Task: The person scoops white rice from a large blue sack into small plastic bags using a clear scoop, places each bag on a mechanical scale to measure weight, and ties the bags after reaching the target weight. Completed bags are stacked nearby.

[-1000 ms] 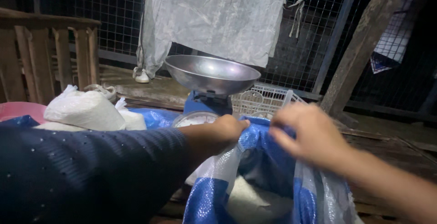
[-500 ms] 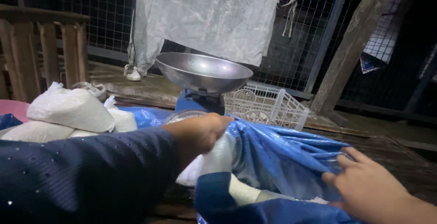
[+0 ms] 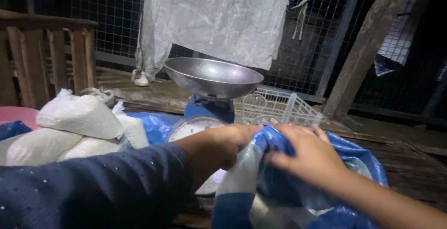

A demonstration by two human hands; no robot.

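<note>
A dim shed closes the view: wire mesh fencing runs across the back, a pale plastic sheet hangs from it, and rough wooden planks make the work surface. The landmark here is the blue weighing scale at centre, with its round metal pan on top and its white dial just below.

Directly in front of the scale, nearest the camera, sits the blue and white woven sack, its mouth bunched up. The left hand, in a dark dotted sleeve, is closed around a fold of the sack's rim just below the dial. The right hand lies spread on the blue cloth right of that, fingers curled into the fabric, pressing rather than pinching.

To handle the sack well, I judge both hands should keep hold of the rim on opposite sides so the mouth stays taut and the contents do not spill.

Left of the scale, at least 3 filled white bags are piled on blue sheeting. Behind and right of the scale lies a white plastic crate; a slanted wooden post rises further right. The dial stands very close to the left hand and could be knocked.
</note>
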